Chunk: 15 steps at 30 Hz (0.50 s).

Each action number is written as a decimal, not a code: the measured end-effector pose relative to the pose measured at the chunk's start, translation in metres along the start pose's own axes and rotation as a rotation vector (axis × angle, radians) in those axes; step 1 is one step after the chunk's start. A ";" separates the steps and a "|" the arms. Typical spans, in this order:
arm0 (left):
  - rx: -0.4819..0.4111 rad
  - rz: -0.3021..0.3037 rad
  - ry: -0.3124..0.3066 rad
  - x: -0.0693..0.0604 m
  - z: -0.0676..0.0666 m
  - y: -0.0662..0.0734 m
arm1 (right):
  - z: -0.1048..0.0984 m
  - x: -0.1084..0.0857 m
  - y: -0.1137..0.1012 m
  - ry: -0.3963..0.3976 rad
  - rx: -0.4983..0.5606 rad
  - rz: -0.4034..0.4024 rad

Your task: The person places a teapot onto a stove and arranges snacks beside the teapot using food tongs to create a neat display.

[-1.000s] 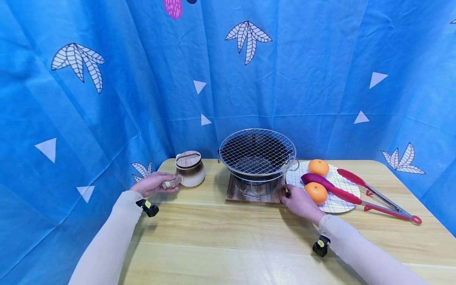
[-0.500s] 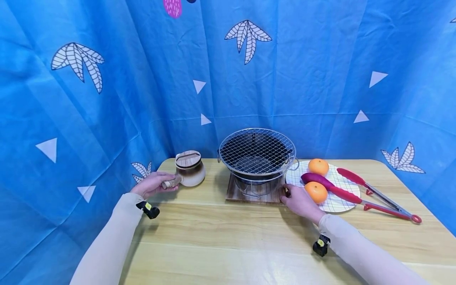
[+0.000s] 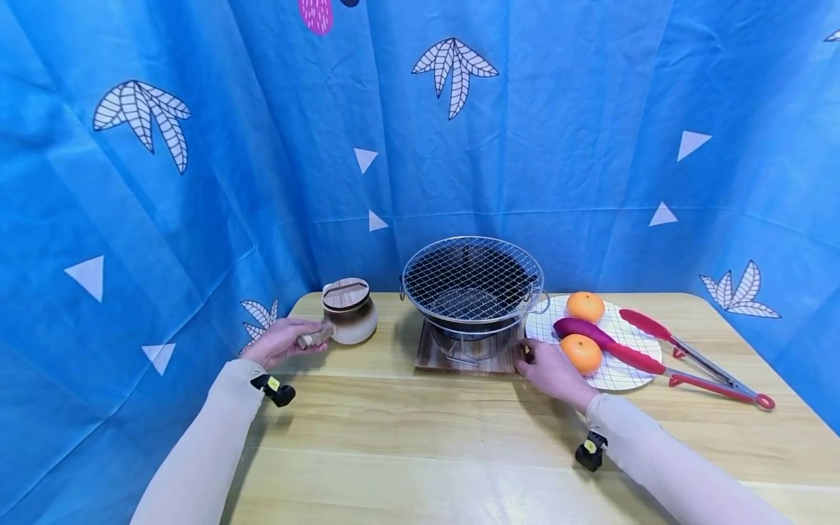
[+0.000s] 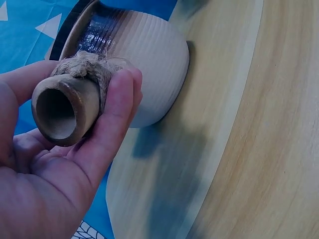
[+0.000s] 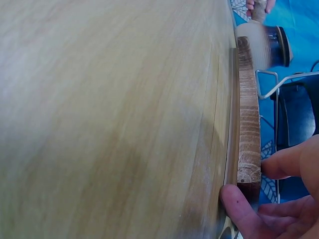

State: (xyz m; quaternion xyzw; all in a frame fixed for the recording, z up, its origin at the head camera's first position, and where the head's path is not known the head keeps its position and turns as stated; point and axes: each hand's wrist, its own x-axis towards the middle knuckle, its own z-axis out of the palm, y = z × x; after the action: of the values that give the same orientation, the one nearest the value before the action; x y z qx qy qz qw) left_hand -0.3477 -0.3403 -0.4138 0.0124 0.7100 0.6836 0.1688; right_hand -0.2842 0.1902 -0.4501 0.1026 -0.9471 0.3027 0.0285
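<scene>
Nearby, tongs (image 3: 633,357) overlie the plate (image 3: 617,375) while the hands (image 3: 282,343) (image 3: 554,373) grip pot handle (image 3: 315,336) and board (image 3: 430,355).

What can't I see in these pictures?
Head view: inside the pot, hidden by its lid.
Head view: the middle of the wooden board, hidden by the grill.
Left wrist view: how deep the hollow handle is; shadow hides it.
Right wrist view: the rest of the right hand, cut off by the right edge.
</scene>
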 end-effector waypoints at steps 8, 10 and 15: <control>0.004 0.008 0.023 -0.002 0.002 -0.002 | 0.000 -0.001 -0.001 -0.005 0.000 0.010; 0.003 0.012 0.021 -0.002 0.002 -0.003 | 0.000 -0.001 -0.001 -0.005 0.004 0.011; -0.016 0.023 0.017 -0.001 0.001 -0.004 | -0.001 0.000 -0.002 -0.011 0.027 0.016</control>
State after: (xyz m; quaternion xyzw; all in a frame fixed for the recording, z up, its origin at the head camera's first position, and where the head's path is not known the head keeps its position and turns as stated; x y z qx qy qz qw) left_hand -0.3460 -0.3400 -0.4180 0.0134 0.7056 0.6913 0.1550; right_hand -0.2835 0.1895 -0.4488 0.0969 -0.9439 0.3152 0.0195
